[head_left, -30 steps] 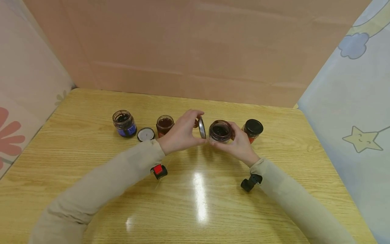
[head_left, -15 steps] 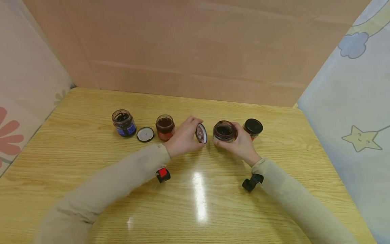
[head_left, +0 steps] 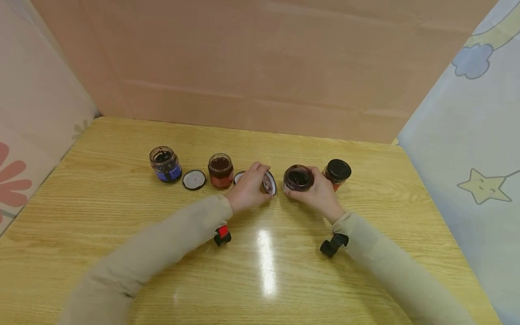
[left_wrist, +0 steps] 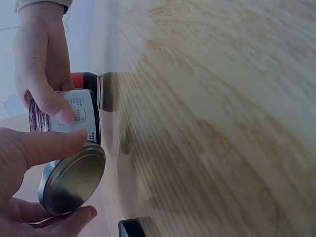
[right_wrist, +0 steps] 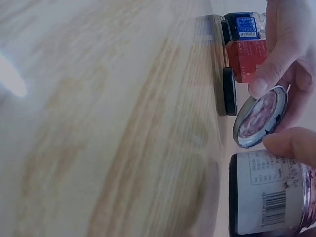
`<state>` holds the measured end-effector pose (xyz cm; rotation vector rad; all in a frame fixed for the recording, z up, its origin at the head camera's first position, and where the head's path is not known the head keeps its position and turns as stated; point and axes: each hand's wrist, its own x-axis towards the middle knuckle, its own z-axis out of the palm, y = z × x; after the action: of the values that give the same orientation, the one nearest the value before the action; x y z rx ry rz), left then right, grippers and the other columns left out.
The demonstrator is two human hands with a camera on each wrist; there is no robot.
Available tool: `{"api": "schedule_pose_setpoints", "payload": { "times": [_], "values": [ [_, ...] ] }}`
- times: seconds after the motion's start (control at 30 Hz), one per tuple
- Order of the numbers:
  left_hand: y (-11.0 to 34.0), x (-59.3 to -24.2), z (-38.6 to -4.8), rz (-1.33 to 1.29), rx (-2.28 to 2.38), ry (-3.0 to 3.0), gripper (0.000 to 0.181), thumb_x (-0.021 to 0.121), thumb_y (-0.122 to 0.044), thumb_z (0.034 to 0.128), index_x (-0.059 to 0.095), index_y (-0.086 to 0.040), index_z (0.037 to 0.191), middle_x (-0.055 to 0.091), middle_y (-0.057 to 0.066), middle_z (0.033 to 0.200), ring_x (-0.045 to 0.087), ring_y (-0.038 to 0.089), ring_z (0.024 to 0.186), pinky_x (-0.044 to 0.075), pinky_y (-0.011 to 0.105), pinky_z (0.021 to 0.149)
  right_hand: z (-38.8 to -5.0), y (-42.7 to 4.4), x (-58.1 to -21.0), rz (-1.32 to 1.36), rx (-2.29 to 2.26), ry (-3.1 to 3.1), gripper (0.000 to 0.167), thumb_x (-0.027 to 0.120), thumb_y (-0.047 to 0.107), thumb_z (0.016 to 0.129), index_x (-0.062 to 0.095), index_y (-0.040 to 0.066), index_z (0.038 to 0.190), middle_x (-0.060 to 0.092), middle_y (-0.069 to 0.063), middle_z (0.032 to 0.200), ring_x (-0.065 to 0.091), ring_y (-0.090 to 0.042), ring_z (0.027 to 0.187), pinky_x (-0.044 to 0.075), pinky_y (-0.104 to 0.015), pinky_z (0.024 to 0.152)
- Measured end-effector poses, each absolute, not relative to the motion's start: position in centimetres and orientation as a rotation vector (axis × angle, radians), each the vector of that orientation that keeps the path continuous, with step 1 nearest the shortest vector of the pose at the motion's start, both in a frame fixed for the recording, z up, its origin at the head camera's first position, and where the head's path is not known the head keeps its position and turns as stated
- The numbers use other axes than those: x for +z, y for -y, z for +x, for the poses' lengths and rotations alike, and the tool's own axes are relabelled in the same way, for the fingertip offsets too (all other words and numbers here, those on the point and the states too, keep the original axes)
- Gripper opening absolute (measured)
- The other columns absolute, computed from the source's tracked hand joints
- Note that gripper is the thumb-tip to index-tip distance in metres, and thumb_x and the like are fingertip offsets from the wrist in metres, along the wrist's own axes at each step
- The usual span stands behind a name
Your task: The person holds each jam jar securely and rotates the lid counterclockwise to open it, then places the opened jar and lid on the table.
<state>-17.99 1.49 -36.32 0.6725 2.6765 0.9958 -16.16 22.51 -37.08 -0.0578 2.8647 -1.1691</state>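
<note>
My left hand (head_left: 248,188) pinches a metal jar lid (head_left: 269,183) by its rim, thumb on one side and fingers on the other. The lid is tilted on edge; its inside, smeared with purplish residue, faces right, as the right wrist view shows. Just right of it, my right hand (head_left: 321,195) grips an uncovered glass jar (head_left: 298,177) with dark contents. This jar stands upright, with a white printed label (right_wrist: 269,192) on its side. A narrow gap separates lid and jar in the head view. Whether the jar touches the table I cannot tell.
Left on the wooden table (head_left: 203,280) are an uncovered blue-labelled jar (head_left: 165,164) and an uncovered red-labelled jar (head_left: 221,171). One lid (head_left: 194,179) lies between them; another lid (head_left: 238,177) is partly hidden by my left hand. A black-capped jar (head_left: 338,171) stands behind my right hand.
My left hand has drawn nearer and turned the lid so its inside shows. My right hand has shifted the jar slightly right, away from the lid. A lid behind my left hand has come into view.
</note>
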Motion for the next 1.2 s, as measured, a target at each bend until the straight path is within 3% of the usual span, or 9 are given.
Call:
{"api": "schedule_pose_setpoints", "payload": {
  "times": [0.47,1.0,1.2],
  "values": [
    [-1.5,-36.9,-18.4,0.701,0.842,-2.714,0.078,0.077,-0.021,0.0811,0.036,0.001,0.144,0.042,0.018,0.144,0.036,0.032,0.137,0.035,0.043,0.111,-16.5,-22.2,-37.4,-0.026,-1.100,-2.878,0.079,0.081,0.028,0.075,0.041,-0.002,0.136,0.055,-0.022,0.130,0.053,-0.037,0.120,0.042,-0.051,0.101],
    [-2.1,-37.2,-19.6,0.830,0.672,-2.789,0.068,0.081,-0.023,0.0760,0.051,0.006,0.130,0.056,0.020,0.127,0.045,0.034,0.126,0.034,0.040,0.110,-16.9,-22.3,-37.2,-0.027,-1.065,-2.910,0.077,0.082,0.025,0.074,0.043,-0.005,0.134,0.052,-0.024,0.129,0.050,-0.039,0.119,0.040,-0.052,0.101],
    [-2.2,-37.2,-19.7,0.817,0.642,-2.780,0.070,0.082,-0.027,0.0759,0.052,0.006,0.130,0.056,0.019,0.129,0.044,0.034,0.128,0.033,0.040,0.111,-16.9,-22.4,-37.1,-0.016,-1.042,-2.908,0.077,0.082,0.025,0.074,0.044,-0.005,0.133,0.053,-0.024,0.128,0.051,-0.039,0.118,0.041,-0.051,0.100]
  ]
}}
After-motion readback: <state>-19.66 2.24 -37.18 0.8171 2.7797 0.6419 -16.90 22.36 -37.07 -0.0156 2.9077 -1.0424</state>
